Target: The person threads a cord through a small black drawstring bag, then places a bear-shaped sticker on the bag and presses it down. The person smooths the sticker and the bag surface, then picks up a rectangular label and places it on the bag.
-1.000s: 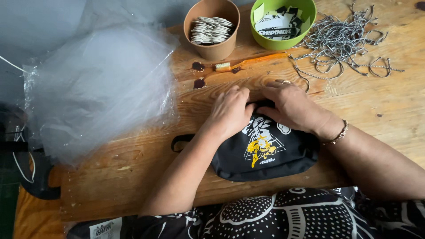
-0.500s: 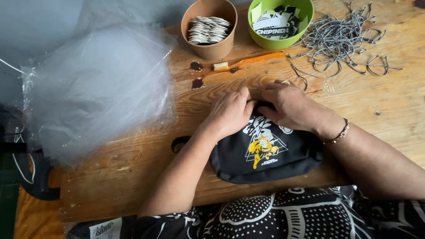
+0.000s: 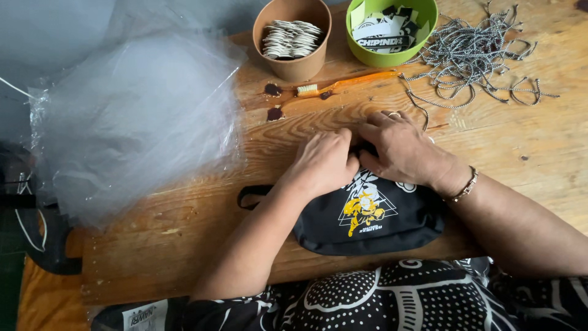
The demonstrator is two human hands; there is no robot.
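A black pouch bag (image 3: 367,217) with a white and yellow print lies flat on the wooden table (image 3: 184,233), its black strap (image 3: 251,193) poking out to the left. My left hand (image 3: 321,162) and my right hand (image 3: 401,150) meet at the bag's far edge, fingers curled and pinching something small there that the hands hide. A ring shows on my right hand and a bracelet on its wrist.
A heap of clear plastic bags (image 3: 135,116) covers the table's left. At the back stand a brown cup of flat tags (image 3: 293,40) and a green bowl of cards (image 3: 392,27), an orange toothbrush (image 3: 346,84), and a pile of grey cords (image 3: 471,52).
Both hands stay at the bag's far edge with only small finger shifts; the bag has not visibly moved.
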